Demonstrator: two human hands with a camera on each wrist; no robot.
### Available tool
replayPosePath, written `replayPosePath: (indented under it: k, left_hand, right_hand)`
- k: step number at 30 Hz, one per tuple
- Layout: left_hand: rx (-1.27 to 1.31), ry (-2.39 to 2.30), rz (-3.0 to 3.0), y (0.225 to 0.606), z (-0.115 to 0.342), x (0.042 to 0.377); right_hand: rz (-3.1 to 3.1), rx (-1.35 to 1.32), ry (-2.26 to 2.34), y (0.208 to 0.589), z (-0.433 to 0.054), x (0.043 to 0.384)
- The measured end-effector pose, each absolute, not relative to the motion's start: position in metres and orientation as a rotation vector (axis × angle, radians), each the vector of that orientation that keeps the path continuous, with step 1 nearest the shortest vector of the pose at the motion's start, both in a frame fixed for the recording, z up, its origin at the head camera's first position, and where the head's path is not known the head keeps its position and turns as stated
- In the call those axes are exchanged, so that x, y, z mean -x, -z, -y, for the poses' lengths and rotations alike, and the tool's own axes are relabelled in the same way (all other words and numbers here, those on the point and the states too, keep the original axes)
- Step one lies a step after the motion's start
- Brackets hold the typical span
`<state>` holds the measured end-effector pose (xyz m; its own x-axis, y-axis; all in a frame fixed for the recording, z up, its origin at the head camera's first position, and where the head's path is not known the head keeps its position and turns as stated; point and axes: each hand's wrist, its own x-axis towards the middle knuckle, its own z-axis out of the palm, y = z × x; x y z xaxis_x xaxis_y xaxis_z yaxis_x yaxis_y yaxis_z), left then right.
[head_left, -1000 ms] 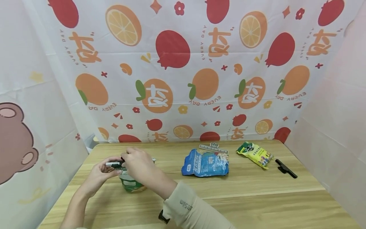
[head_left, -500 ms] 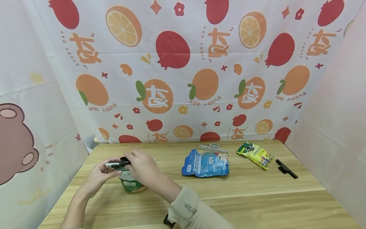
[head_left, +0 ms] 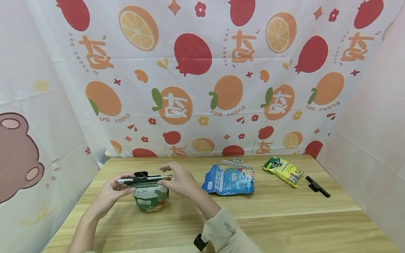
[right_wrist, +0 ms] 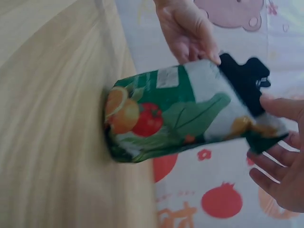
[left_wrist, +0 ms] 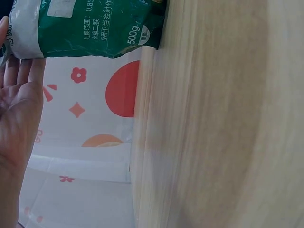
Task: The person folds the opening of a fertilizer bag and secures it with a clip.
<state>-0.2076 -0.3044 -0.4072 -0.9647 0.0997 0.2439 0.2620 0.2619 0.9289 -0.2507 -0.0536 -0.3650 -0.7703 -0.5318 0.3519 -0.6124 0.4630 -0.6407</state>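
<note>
A green-and-white bag [head_left: 152,198] with fruit pictures stands on the table at the left, its folded top under a black bag clip [head_left: 141,175]. The clip's raised handle shows at mid-length. My left hand [head_left: 109,195] pinches the left end of the bag's top between thumb and fingers. In the left wrist view the bag [left_wrist: 90,31] hides its fingertips. At the other end is my right hand [head_left: 178,181], thumb and fingers spread around the corner. In the right wrist view the right thumb lies close to the clip [right_wrist: 244,80]; contact there is unclear.
A blue bag [head_left: 229,181] lies at mid-table, with a ruler-patterned clip [head_left: 237,163] at its back edge. Further right are a yellow-and-green bag [head_left: 283,171] and another black clip [head_left: 317,186]. A printed fabric backdrop [head_left: 202,133] stands behind the wooden table [head_left: 269,225].
My right hand has moved off the clip's handle to the right end of the bag's top, uncovering the clip. The left hand keeps its hold in the same place.
</note>
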Motion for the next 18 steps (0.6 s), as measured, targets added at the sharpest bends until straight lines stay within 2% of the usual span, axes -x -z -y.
replayPosePath:
  k: [12, 18]
  left_hand:
    - [0.346, 1.801, 2.365, 0.41, 0.303, 0.206]
    - [0.38, 1.838, 2.32, 0.411, 0.302, 0.206]
  right_hand:
    - [2.472, -0.884, -2.22, 0.406, 0.046, 0.255]
    - [2.528, -0.792, -2.225, 0.419, 0.053, 0.254]
